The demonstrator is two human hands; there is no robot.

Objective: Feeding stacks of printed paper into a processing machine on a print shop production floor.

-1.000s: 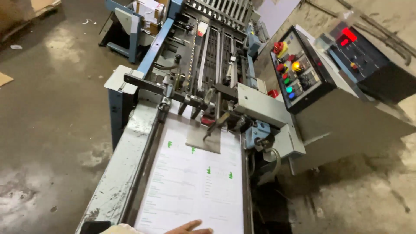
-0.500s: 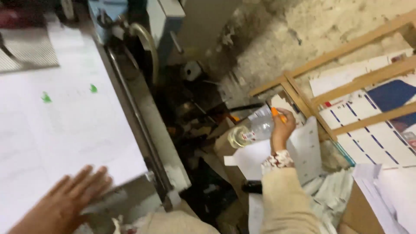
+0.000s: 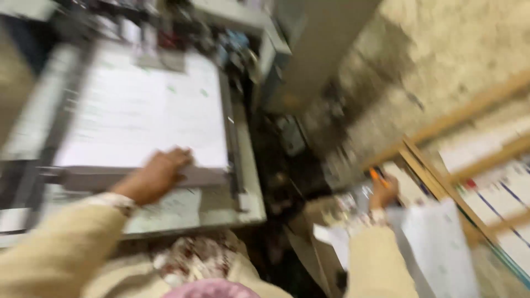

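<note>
2 hands busy: my left hand [image 3: 157, 175] lies flat on the paper stack [image 3: 138, 110]; my right hand [image 3: 382, 193] grips an orange-capped bottle [image 3: 361, 198]. I'd keep that stack squared.

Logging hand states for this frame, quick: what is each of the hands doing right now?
Left hand: open, resting on the near edge of the paper stack.
Right hand: around something with an orange tip; too blurred to tell the grip.

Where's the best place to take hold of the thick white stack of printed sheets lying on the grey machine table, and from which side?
Probably at the near edge of the thick white stack of printed sheets, where the left hand already rests. The stack lies flat on the grey machine table, and the machine's mechanism crowds its far end, so the near side looks freest. The picture is blurred, so finer detail is unclear.
</note>
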